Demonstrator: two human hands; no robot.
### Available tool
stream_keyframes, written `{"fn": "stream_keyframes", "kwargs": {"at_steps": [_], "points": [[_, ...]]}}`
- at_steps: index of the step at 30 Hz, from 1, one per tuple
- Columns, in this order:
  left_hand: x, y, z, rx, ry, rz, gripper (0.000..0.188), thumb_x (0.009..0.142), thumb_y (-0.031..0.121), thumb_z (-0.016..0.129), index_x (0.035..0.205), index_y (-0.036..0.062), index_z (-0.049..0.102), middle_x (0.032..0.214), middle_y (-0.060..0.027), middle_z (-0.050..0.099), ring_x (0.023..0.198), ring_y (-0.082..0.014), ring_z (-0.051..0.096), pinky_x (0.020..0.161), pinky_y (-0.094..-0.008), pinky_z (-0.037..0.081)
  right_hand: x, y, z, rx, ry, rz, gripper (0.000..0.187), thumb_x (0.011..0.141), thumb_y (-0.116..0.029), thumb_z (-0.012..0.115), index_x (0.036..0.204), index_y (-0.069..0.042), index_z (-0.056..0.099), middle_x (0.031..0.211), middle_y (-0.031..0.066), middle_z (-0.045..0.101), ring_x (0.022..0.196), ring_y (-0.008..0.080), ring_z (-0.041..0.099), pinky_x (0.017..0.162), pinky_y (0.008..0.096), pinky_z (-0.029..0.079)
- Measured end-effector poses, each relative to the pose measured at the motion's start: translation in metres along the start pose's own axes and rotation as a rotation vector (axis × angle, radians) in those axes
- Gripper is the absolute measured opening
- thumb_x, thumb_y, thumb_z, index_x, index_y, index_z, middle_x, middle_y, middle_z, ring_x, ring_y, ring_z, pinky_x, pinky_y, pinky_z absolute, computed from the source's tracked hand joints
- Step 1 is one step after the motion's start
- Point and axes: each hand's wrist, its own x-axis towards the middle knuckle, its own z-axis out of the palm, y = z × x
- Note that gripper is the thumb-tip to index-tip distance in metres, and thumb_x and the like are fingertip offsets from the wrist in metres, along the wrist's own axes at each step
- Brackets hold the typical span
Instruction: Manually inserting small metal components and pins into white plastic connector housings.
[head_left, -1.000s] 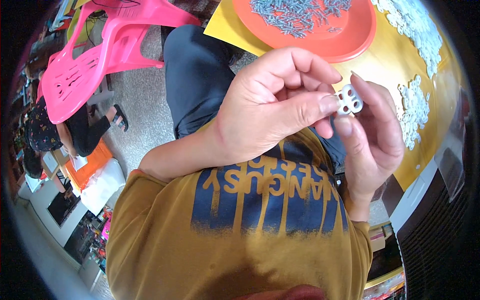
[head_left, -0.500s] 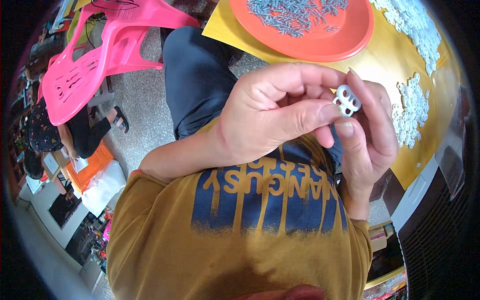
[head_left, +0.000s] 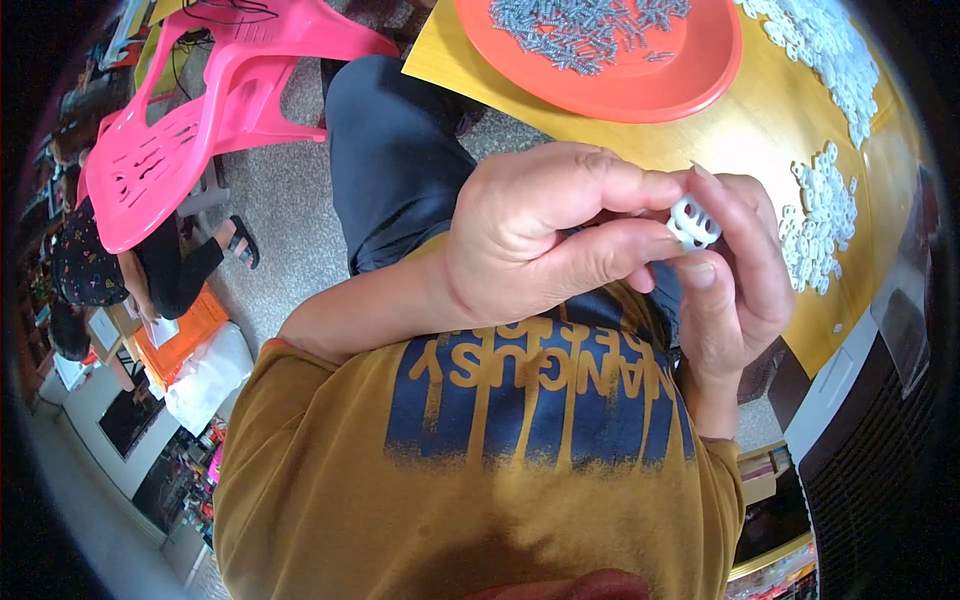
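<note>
Yellow table (head_left: pixel 760 130) alongside: small white piece (head_left: pixel 688 228) pinched between both hands.
Left hand (head_left: pixel 545 235) clamps it, right hand (head_left: pixel 735 270) closes on its other side; steady, even pressure advised. Beyond: red bowl (head_left: pixel 640 106), springs (head_left: pixel 572 42), loose white bits (head_left: pixel 818 225).

Worn on the head, as the left of a side-by-side fisheye pair. Looks steeply down, upright and unmirrored, over the brown shirt (head_left: pixel 350 500) at the near side. Catches left hand (head_left: pixel 560 230) and right hand (head_left: pixel 738 270) close up; takes in bench (head_left: pixel 775 130) far right, floor (head_left: pixel 290 205) left, farther off. Bends straight edges toward the rim.
</note>
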Motion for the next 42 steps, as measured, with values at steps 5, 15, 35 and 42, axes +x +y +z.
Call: {"fn": "stream_keyframes", "kwargs": {"at_steps": [5, 15, 35, 42], "points": [[-0.002, -0.001, 0.003, 0.017, 0.035, 0.004, 0.019, 0.079, 0.002, 0.058, 0.096, -0.0052, 0.055, 0.083, -0.0102, 0.059, 0.064, -0.0112, 0.061, 0.053, -0.0196, 0.049, 0.002, 0.006, 0.002, 0.118, -0.023, -0.134, 0.032, 0.080, -0.003, 0.054, 0.111, 0.006, 0.049, 0.086, 0.0118, 0.051, 0.066, 0.0138, 0.052, 0.056, 0.0229, 0.042], [-0.004, 0.002, 0.010, -0.062, 0.138, -0.019, 0.023, 0.079, 0.003, 0.058, 0.100, -0.0032, 0.052, 0.082, -0.0092, 0.059, 0.063, -0.0094, 0.059, 0.053, -0.0187, 0.048, 0.006, 0.006, 0.012, 0.197, 0.018, -0.178, 0.031, 0.086, -0.011, 0.047, 0.112, 0.007, 0.047, 0.088, 0.0117, 0.050, 0.063, 0.0119, 0.050, 0.054, 0.0219, 0.041], [0.008, 0.001, -0.004, 0.376, 0.092, 0.313, 0.028, 0.068, 0.013, 0.071, 0.090, 0.0008, 0.057, 0.068, -0.0065, 0.055, 0.056, -0.0167, 0.053, 0.050, -0.0251, 0.041, 0.009, 0.004, 0.024, 0.006, 0.110, -0.215, 0.043, 0.091, -0.031, 0.033, 0.106, 0.006, 0.047, 0.084, 0.0115, 0.049, 0.072, 0.0137, 0.045, 0.062, 0.0242, 0.036], [0.008, 0.001, -0.003, 0.442, 0.103, 0.381, 0.025, 0.067, 0.011, 0.070, 0.087, 0.0007, 0.057, 0.068, -0.0088, 0.054, 0.055, -0.0207, 0.052, 0.048, -0.0279, 0.040, 0.010, 0.007, 0.027, 0.023, 0.107, -0.237, 0.039, 0.092, -0.030, 0.031, 0.103, 0.004, 0.045, 0.085, 0.0133, 0.050, 0.072, 0.0143, 0.045, 0.063, 0.0249, 0.037]]}}
